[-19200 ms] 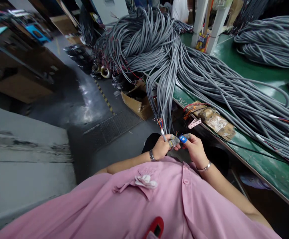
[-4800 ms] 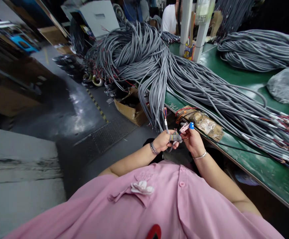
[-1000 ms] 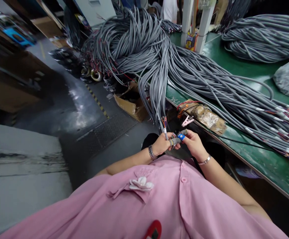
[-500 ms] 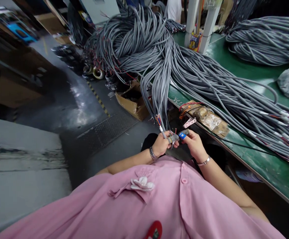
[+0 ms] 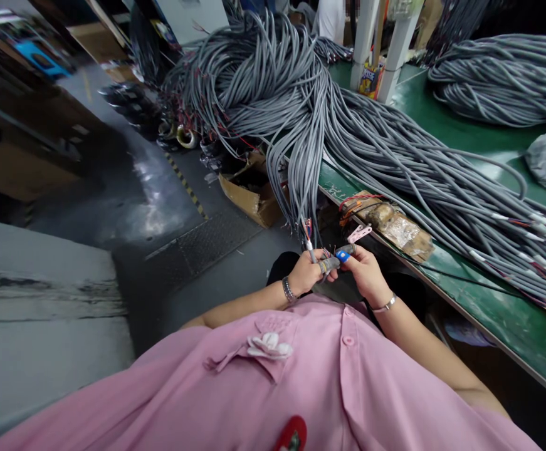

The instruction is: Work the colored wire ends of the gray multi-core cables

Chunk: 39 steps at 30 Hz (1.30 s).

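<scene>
My left hand (image 5: 304, 274) is closed around a grey cable (image 5: 311, 250). The cable's stripped end, with red, blue and orange wires (image 5: 307, 228), sticks up above the fingers. A grey covering with a yellow band wraps one finger of this hand. Close beside it, my right hand (image 5: 367, 274) is pinched, with blue tape (image 5: 343, 255) on the thumb and grey wrapping on a finger. The fingertips of both hands nearly meet, and thin wire ends (image 5: 330, 251) show between them. Whatever the right fingertips pinch is hidden.
A large heap of grey cables (image 5: 273, 81) lies over the green table (image 5: 498, 300), one bunch hanging off its edge. A pink clip (image 5: 360, 234) and a taped cardboard piece (image 5: 402, 232) sit at that edge. Below stands an open carton (image 5: 249, 197). A grey cabinet (image 5: 42, 338) is at left.
The cable's stripped end has shifted slightly right and stands more upright. My right fingertips have moved a little closer to the left ones.
</scene>
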Motion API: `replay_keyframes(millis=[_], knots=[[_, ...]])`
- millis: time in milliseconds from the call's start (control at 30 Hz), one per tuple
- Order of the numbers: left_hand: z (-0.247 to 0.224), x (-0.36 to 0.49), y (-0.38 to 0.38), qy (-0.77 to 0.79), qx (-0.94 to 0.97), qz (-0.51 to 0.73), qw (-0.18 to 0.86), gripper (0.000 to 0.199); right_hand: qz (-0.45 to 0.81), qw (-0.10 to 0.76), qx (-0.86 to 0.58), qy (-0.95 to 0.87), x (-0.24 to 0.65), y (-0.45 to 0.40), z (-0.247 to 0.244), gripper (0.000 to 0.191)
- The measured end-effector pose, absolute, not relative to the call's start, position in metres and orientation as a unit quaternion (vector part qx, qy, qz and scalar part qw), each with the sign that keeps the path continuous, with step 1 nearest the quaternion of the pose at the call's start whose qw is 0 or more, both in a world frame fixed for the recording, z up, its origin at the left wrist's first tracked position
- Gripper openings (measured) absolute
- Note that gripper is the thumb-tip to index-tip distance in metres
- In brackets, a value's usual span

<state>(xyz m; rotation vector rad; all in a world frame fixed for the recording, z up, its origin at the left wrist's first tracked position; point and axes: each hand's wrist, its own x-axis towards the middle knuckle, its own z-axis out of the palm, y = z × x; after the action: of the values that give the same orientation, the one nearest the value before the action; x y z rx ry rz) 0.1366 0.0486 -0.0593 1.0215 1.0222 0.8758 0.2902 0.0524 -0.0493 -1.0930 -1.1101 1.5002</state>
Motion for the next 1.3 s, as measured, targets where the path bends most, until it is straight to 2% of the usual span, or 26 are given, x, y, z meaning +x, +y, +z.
replay_keyframes(millis=[200, 433, 833, 1000, 1300], knots=[[-0.051, 0.135, 0.050, 0.445, 0.424, 0.403, 0.678, 0.030, 0.654, 0.484, -0.420, -0.401, 0.302, 0.051, -0.056, 0.025], [-0.039, 0.129, 0.062, 0.385, 0.416, 0.366, 0.738, 0.031, 0.702, 0.489, -0.413, -0.313, 0.325, 0.074, -0.066, 0.051], [-0.036, 0.148, 0.087, 0.357, 0.426, 0.321, 0.767, 0.035, 0.663, 0.563, -0.398, -0.291, 0.306, 0.087, -0.051, 0.041], [-0.041, 0.151, 0.086, 0.362, 0.417, 0.317, 0.771, 0.033, 0.642, 0.577, -0.404, -0.302, 0.304, 0.088, -0.054, 0.044], [-0.039, 0.146, 0.076, 0.358, 0.414, 0.353, 0.759, 0.030, 0.723, 0.517, -0.366, -0.276, 0.312, 0.085, -0.053, 0.060]])
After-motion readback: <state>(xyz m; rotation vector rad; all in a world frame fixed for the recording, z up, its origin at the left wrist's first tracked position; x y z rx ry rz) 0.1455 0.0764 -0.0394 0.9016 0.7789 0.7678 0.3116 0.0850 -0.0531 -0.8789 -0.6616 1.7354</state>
